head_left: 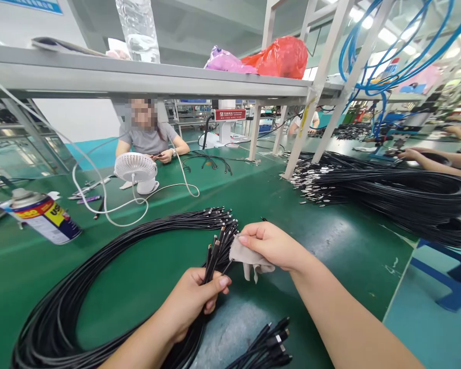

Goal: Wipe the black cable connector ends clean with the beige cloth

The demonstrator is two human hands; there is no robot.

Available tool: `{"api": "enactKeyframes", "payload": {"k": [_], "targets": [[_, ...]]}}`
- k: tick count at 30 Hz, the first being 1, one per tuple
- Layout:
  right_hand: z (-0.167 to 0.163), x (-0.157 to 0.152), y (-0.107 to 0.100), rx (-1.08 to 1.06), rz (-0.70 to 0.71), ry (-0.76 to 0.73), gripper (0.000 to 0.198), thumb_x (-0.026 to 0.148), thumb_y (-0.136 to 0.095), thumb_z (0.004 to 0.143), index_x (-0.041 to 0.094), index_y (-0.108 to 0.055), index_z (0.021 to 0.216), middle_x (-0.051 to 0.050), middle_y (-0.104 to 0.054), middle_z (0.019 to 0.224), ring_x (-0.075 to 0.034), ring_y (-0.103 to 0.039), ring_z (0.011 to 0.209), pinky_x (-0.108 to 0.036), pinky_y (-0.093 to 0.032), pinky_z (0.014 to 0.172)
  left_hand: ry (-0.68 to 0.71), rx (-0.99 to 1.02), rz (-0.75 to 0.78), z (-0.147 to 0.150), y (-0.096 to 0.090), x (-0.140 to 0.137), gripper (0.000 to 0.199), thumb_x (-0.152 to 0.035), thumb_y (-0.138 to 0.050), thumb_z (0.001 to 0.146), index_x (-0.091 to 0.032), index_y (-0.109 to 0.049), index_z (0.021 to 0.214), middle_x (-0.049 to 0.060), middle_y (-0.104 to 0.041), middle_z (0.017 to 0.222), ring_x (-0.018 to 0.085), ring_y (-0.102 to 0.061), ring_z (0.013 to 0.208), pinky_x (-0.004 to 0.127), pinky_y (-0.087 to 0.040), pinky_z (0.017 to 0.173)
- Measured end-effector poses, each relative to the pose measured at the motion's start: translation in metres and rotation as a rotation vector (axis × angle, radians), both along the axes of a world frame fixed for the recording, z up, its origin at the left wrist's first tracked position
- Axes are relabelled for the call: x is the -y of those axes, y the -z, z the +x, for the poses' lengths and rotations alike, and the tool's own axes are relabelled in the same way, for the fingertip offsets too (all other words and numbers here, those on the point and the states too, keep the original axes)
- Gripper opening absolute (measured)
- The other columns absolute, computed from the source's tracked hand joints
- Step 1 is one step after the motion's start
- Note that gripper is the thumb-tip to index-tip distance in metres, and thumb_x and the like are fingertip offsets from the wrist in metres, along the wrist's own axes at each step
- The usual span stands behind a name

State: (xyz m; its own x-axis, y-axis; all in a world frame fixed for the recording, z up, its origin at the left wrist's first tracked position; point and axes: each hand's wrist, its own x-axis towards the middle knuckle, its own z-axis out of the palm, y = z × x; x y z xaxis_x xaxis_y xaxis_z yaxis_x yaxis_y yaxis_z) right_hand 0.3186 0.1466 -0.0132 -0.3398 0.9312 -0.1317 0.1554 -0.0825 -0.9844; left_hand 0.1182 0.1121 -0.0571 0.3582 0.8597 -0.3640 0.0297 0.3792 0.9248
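My left hand (200, 294) is closed around a bunch of black cables (214, 256), whose metal-tipped plugs point up and away from me. In the fingers of my right hand (271, 243) is a pale grey cloth (249, 259), pinched close to the plugs. One cable of the bunch runs to the cloth, and its end is hidden there. A long loop of black cables (61, 292) curves across the green table to the left, with its plug ends behind my left hand. Nearer me lie more cable ends (267, 343).
A spray can (44, 218) stands tilted at the left, near a white fan (136, 169) with its trailing cord. Large cable coils (388, 189) lie at the right. A shelf (176, 82) spans above the table (330, 266). A co-worker (149, 133) sits opposite.
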Motion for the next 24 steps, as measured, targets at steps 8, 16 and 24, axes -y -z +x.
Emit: {"api": "enactKeyframes", "payload": {"k": [8, 16, 24], "targets": [[0.008, 0.000, 0.000, 0.054, 0.059, -0.046, 0.027, 0.041, -0.062, 0.079, 0.014, -0.061, 0.080, -0.002, -0.061, 0.066, -0.011, -0.053, 0.054, -0.020, -0.038, 0.046, -0.003, 0.043, -0.006, 0.000, 0.002, 0.001, 0.045, -0.055, -0.080, 0.058, -0.012, -0.064, 0.062, -0.006, -0.044, 0.045, 0.004, -0.030, 0.039, 0.022, -0.021, 0.042], [0.020, -0.003, 0.002, -0.057, -0.002, -0.123, 0.019, 0.023, -0.067, 0.064, 0.012, -0.066, 0.080, -0.002, -0.064, 0.066, -0.010, -0.052, 0.055, -0.020, -0.038, 0.051, 0.021, 0.048, -0.028, 0.001, 0.000, 0.001, 0.046, -0.054, -0.082, 0.055, -0.013, -0.063, 0.061, -0.006, -0.044, 0.045, 0.004, -0.030, 0.038, 0.022, -0.019, 0.042], [0.019, -0.005, 0.003, 0.007, 0.064, -0.143, 0.015, 0.027, -0.065, 0.073, 0.012, -0.062, 0.072, 0.002, -0.056, 0.058, -0.007, -0.043, 0.050, -0.019, -0.032, 0.047, 0.032, 0.048, -0.021, 0.000, -0.001, 0.001, 0.046, -0.054, -0.082, 0.055, -0.013, -0.062, 0.059, -0.005, -0.047, 0.049, 0.003, -0.030, 0.039, 0.022, -0.018, 0.042]]}}
